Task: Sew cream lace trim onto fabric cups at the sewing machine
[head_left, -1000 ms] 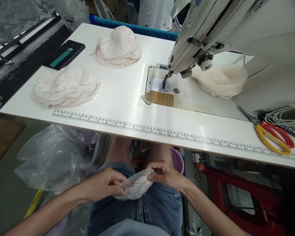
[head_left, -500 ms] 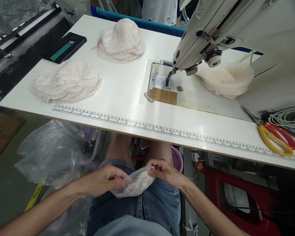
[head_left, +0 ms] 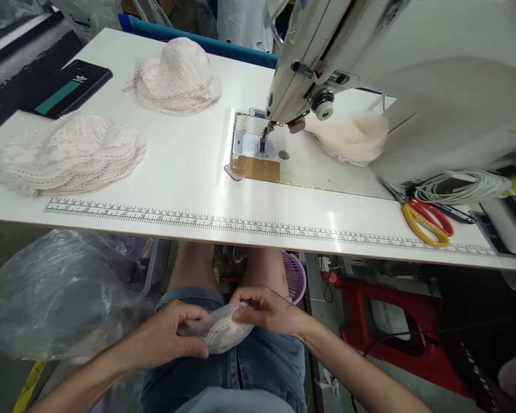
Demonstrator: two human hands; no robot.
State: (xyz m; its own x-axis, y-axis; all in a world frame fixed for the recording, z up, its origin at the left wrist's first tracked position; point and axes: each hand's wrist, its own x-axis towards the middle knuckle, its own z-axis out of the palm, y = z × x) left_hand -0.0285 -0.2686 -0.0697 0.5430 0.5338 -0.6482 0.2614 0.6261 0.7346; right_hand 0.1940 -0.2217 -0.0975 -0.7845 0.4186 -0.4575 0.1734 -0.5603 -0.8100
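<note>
Above my lap, a small piece of white lace fabric [head_left: 222,332] with a sheer layer is stretched between both hands. My left hand [head_left: 178,332] grips its left end, thumb below and fingers above. At the upper right end, my right hand [head_left: 264,310] pinches the edge between thumb and curled fingers. On the table lie a stack of white lace pieces [head_left: 75,152] at the left and another lace pile [head_left: 178,80] with reddish threads behind it. The sewing machine's presser foot [head_left: 263,143] stands over its plate, with nothing under it.
Cream sheer pieces [head_left: 352,137] lie under the sewing machine arm [head_left: 327,57]. Red-and-yellow scissors [head_left: 423,221] and a coiled cable [head_left: 462,186] sit at the right. A black phone-like box [head_left: 71,89] lies far left; a plastic bag [head_left: 64,298] hangs below the table edge.
The view has turned to the right, so the table things appear further left. My left hand has closed in on the lace piece, its thumb now lower. Both hands still hold it.
</note>
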